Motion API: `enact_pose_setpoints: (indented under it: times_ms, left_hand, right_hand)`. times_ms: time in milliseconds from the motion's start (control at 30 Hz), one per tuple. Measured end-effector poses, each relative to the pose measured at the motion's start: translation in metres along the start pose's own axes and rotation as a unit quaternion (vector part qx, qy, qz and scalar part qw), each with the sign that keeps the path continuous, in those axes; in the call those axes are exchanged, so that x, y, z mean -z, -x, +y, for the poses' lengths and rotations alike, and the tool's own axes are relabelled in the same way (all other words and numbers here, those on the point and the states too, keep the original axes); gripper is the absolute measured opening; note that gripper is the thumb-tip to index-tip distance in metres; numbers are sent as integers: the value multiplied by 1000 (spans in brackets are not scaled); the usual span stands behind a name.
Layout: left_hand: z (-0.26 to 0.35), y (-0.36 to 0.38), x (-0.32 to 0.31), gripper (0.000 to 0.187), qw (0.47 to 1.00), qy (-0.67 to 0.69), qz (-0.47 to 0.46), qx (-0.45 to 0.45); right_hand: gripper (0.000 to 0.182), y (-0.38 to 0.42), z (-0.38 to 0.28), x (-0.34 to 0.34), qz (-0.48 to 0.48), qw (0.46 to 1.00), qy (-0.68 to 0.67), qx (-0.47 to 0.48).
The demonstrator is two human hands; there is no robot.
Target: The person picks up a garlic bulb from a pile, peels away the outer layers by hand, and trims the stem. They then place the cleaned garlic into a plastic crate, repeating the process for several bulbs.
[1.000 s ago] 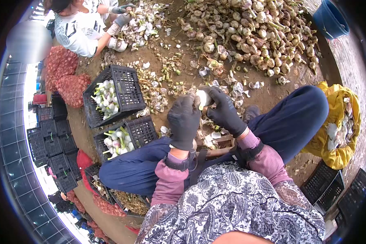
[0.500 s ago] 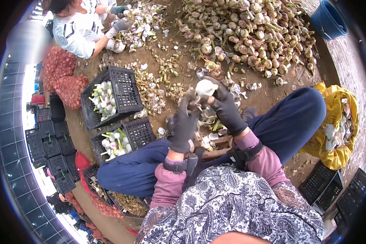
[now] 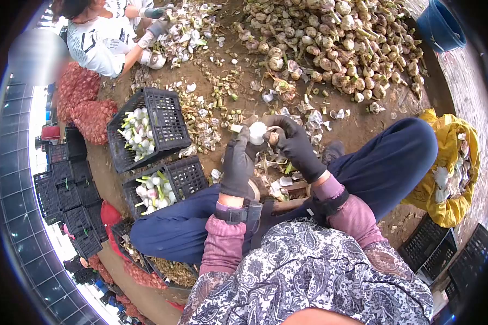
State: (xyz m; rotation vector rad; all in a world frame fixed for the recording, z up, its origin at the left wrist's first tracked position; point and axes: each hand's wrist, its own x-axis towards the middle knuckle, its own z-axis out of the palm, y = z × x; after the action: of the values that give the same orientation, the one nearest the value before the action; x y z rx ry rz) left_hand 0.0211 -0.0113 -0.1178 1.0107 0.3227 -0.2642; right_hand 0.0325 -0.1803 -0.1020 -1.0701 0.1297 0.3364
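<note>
A peeled white garlic bulb [image 3: 257,132] is held between my two gloved hands, above the ground in front of my knees. Its pale cut stem points left, past the fingers of my left hand [image 3: 237,162], which close around that side. On the other side, my right hand [image 3: 295,147] curls its fingers over the bulb, with the thumb pressed close to it. Both gloves are dark grey. Loose garlic skins [image 3: 279,184] lie below my hands.
A large heap of unpeeled garlic [image 3: 336,46] lies ahead. Black crates [image 3: 168,116] of cleaned bulbs stand left, near red mesh sacks [image 3: 95,122]. Right are a yellow sack [image 3: 447,208] and blue bucket [image 3: 436,27]. A person [image 3: 100,40] handles garlic at upper left.
The bulb has come down and to the left, and has turned so its stem points left. My left hand has moved slightly left, with its fingers now closed at the bulb.
</note>
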Motion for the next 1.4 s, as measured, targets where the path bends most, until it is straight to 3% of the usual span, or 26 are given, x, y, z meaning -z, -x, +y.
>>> enact_pose_setpoints:
  times_ms: [100, 167, 200, 233, 267, 300, 367, 433, 467, 500, 533, 567, 633, 667, 700, 767, 867, 967, 1000, 1033, 1100, 1167, 1233, 1267, 1367, 1400]
  left_hand:
    - [5, -1, 3, 45, 999, -44, -13, -20]
    - [25, -5, 13, 45, 996, 65, -52, 22]
    - [36, -8, 23, 47, 987, 162, 11, 3]
    - [53, -16, 46, 47, 977, 201, 34, -61]
    - [77, -26, 40, 47, 944, 147, 209, -207]
    - [105, -29, 61, 51, 940, 232, 71, -239]
    - [127, -34, 75, 46, 906, 294, 128, -275]
    - [109, -70, 62, 40, 921, 65, 221, -313]
    - [92, -77, 24, 30, 946, 32, 198, -257]
    - [60, -108, 54, 28, 946, -223, 130, -198]
    - [40, -119, 31, 27, 948, -270, 96, -138]
    - [21, -130, 8, 30, 942, -321, 56, -80]
    - [-63, -191, 36, 60, 930, -354, -51, -89]
    - [-85, -206, 24, 69, 886, -422, -89, -170]
    - [-78, -206, -3, 70, 808, -571, -65, -135]
    - [-112, -236, 5, 58, 765, -598, -56, -232]
    - [-115, -253, 6, 40, 838, -538, -18, -93]
    - [-89, -226, -5, 28, 847, -513, 29, -138]
    - [-60, -200, -29, 27, 850, -517, 56, -85]
    - [-67, -193, -10, 26, 903, -420, 56, -67]
    - [-26, -141, -40, 27, 809, -565, -13, -159]
    - [-28, -110, -33, 29, 793, -569, -25, -218]
    - [-7, -68, -64, 37, 850, -518, -2, -93]
    - [-7, -59, -61, 44, 854, -508, -19, -111]
    - [9, -36, -62, 62, 882, -445, -16, -156]
    - [18, -29, -64, 68, 892, -419, -7, -169]
  right_hand:
    - [20, -11, 25, 16, 49, 995, -87, -24]
    - [15, -16, 31, 22, 69, 988, -119, -73]
    - [13, -17, 33, 23, 73, 986, -123, -80]
    - [12, -16, 34, 25, 78, 985, -127, -87]
    - [11, -12, 39, 23, 55, 990, -116, -62]
    - [13, -11, 43, 23, 25, 996, -55, -60]
    - [15, -8, 43, 19, -17, 996, 76, -44]
    - [20, -6, 42, 18, -8, 977, 211, -12]
    - [21, -7, 48, 19, 9, 962, 271, 35]
    - [23, -8, 52, 20, 27, 940, 331, 81]
    - [30, -10, 49, 22, 42, 923, 374, 76]
    - [33, -11, 48, 23, 62, 922, 372, 91]
    - [34, -15, 43, 26, 79, 937, 330, 81]
    - [33, -16, 41, 28, 80, 934, 341, 71]
    - [33, -18, 38, 30, 81, 931, 352, 60]
    - [34, -22, 38, 38, 83, 919, 383, 40]
    - [44, -22, 41, 46, 93, 900, 425, 29]
    - [52, -31, 34, 53, 165, 884, 433, 68]
    - [56, -36, 43, 59, 181, 869, 449, 97]
    - [58, -38, 37, 59, 181, 868, 452, 95]
    - [61, -37, 16, 56, 177, 865, 460, 93]
    - [53, -36, 15, 52, 178, 860, 461, 124]
    - [45, -34, 23, 49, 144, 860, 476, 114]
    - [29, -29, 16, 42, 151, 847, 495, 119]
    - [21, -21, 26, 38, 134, 965, 160, 159]
    - [19, -24, 26, 42, 97, 991, 35, 80]
